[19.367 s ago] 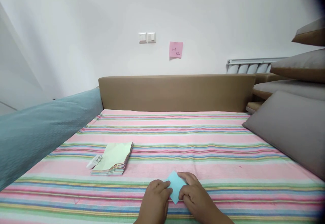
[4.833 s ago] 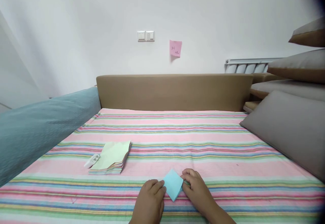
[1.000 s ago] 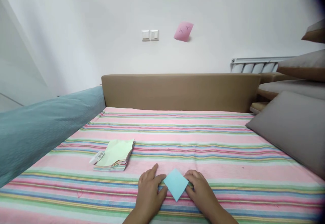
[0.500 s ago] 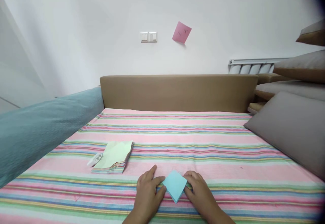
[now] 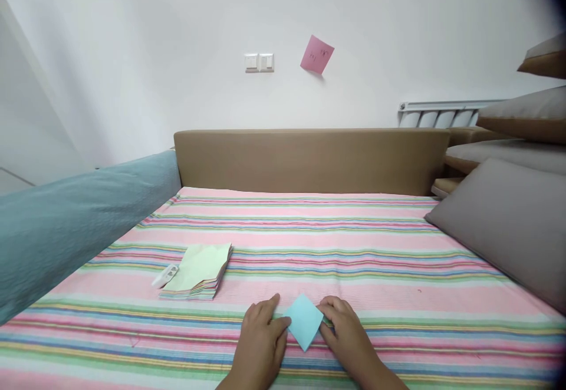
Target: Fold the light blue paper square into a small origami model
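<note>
A light-blue folded square of paper (image 5: pixel 304 325) lies on the striped sheet in front of me, turned like a diamond with one corner toward me. At its left corner, my left hand (image 5: pixel 260 337) has a fingertip pressed on top of the paper; one finger stretches forward past it, and any grip from beneath is hidden. My right hand (image 5: pixel 347 334) pinches the right corner between thumb and fingers.
A stack of coloured paper sheets (image 5: pixel 201 269) lies to the left, pale green on top, beside a small white object (image 5: pixel 165 275). Grey cushions (image 5: pixel 508 225) pile up at right. A teal-covered side (image 5: pixel 88 207) and a brown backrest (image 5: pixel 309 163) border the striped sheet (image 5: pixel 354 239).
My left hand has shifted slightly right, its finger now over the paper's left corner and its thumb drawn back. The paper has moved a little left; its layered lower edges now look even.
</note>
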A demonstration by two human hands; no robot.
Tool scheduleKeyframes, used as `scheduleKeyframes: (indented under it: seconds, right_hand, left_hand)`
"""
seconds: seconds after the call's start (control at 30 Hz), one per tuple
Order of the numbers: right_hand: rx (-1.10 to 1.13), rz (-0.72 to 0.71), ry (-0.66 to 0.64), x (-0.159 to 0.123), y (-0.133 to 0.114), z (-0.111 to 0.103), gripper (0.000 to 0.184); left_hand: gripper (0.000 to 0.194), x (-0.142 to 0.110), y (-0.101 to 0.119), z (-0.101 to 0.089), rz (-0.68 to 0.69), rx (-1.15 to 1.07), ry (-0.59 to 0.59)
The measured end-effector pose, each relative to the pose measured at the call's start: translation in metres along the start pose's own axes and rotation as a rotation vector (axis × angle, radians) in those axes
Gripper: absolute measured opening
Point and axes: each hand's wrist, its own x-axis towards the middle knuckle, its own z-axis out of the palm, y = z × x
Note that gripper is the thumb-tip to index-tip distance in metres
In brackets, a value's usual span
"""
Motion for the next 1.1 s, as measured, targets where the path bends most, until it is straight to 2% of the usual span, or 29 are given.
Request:
scheduleKeyframes:
  seconds: [0.23, 0.67, 0.9, 1.1]
  right_hand:
    - [-0.07, -0.02, 0.051, -0.005, 0.0, 0.005, 0.027]
    - [-0.249, -0.058, -0.007, -0.007, 0.001, 0.008, 0.03]
    - [-0.229, -0.067, 0.025, -0.007, -0.004, 0.009, 0.032]
    - [-0.143, -0.157, 0.052, -0.01, -0.013, 0.004, 0.032]
  left_hand:
    - [0.029, 0.001, 0.002, -0.002, -0.005, -0.013, -0.04]
    - [0.027, 0.001, 0.002, -0.002, -0.006, -0.027, -0.032]
    - [0.028, 0.001, 0.002, -0.001, -0.01, -0.015, -0.022]
    - [0.03, 0.001, 0.003, -0.003, -0.017, -0.014, -0.038]
